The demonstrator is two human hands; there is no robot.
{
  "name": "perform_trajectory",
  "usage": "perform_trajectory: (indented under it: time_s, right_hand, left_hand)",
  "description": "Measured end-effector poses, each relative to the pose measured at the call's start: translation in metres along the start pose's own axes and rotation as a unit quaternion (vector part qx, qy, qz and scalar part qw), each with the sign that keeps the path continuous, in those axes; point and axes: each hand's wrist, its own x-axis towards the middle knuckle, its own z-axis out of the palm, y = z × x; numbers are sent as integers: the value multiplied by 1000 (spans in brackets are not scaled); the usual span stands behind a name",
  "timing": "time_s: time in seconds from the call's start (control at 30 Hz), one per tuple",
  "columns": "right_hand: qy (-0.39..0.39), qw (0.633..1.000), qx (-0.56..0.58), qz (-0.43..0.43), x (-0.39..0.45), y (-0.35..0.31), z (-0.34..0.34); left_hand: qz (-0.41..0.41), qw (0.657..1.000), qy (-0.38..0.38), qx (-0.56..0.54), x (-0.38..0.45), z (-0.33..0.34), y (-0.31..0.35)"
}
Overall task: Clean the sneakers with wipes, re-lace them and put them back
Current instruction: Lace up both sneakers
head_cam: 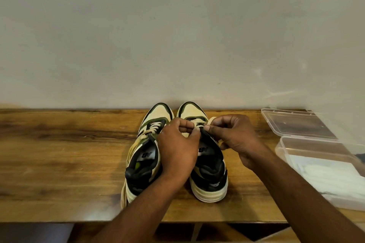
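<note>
While both hands work the right sneaker | left hand and right hand each pinch its lace | pair mid-table, toes far | step: likely unlacing or lacing | next: steady pull through eyelets.

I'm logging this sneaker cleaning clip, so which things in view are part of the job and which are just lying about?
Part of the job:
right sneaker, its lace pinched by left hand and right hand
left sneaker
clear box holding white wipes

Just there:
wooden table
wall
</note>
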Motion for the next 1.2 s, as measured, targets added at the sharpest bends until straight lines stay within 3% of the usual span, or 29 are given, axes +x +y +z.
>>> perform_trajectory:
  time_s: [0.17, 0.3, 0.37, 0.57, 0.77, 0.87, 0.93, 1.07, 1.2]
  right_hand:
    - [12, 1000, 2, -16, 0, -2, 4]
    - [9, 1000, 1, -13, 0, -2, 3]
    - [8, 1000, -2, -10, -1, -3, 3]
    - [30, 999, -21, -11, -2, -13, -12]
    - [85, 984, -152, -43, -6, -11, -22]
    - [99, 978, -179, -49, -5, -8, -29]
    - [102, 978, -173, -49, -6, -6, -29]
    - [117, 979, -156, -49, -7, -2, -26]
    - [125, 979, -148, -54, -8, -1, -26]
  left_hand:
    - [-34, 996, 6, -84, 2, 4, 1]
    - [-169, 945, -8, -281, 2, 7, 6]
    - [-158, 943, 4, -294, -1, 8, 8]
    - [33, 976, -38, -211, -9, 6, 12]
    - [75, 977, -93, -180, -8, 18, 14]
    - [135, 984, -92, -70, -11, 23, 8]
    - [184, 980, -71, 7, -11, 21, 4]
    - [205, 972, -103, 51, -8, 13, -4]
    - [294, 937, -64, 176, 0, -5, -17]
